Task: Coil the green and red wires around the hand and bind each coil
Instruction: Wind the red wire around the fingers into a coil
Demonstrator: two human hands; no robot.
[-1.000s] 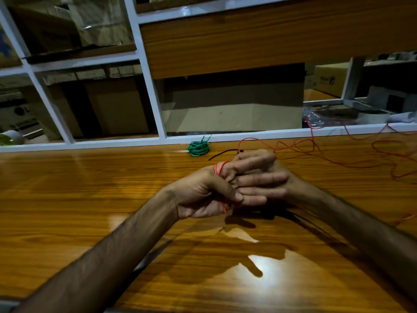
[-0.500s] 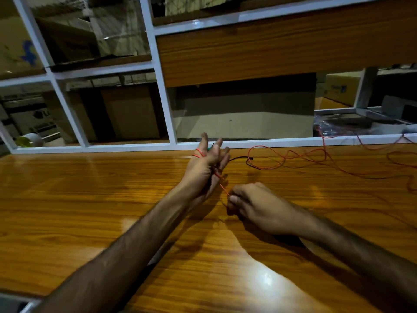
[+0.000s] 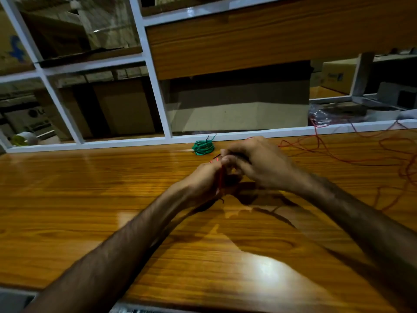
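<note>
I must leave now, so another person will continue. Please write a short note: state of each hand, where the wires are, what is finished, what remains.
Left hand: red wire wound around it.
Right hand: fingers curled at the left fingertips, apparently feeding the wire.
Loose red wire lies on the table, right side.
Green coil lies at the table's far edge; looks finished.
Left: finish the red coil and bind it.

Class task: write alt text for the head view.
Two hands meet over a wooden counter: the right hand winds red wire around the left hand. A finished green coil lies behind them.
</note>
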